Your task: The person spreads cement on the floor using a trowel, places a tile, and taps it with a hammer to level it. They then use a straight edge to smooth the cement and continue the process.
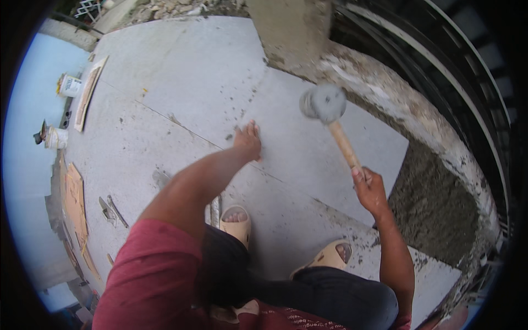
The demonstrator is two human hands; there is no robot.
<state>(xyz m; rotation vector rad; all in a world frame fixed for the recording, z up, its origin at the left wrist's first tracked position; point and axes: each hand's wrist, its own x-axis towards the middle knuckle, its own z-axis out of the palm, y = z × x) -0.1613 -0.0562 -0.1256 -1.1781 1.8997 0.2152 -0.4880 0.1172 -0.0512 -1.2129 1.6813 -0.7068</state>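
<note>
My right hand (369,190) grips the wooden handle of a mallet (344,144). The mallet's thick grey head (328,103) is at the upper end, over the large grey tile (308,143); whether it touches the tile I cannot tell. With fingers stretched out, my left hand (248,139) rests on the tiled surface beside the dark joint line, left of the mallet. Crumbs of dark mortar lie scattered around that hand. To the right of the tile's edge is a bed of wet grey mortar (434,203).
A rough low wall (396,93) curves along the right, with a concrete post (291,27) at its far end. At left are a trowel (108,212), cardboard pieces (76,201), a wooden board (91,93) and two white buckets (70,86). My sandalled feet stand on the tiles.
</note>
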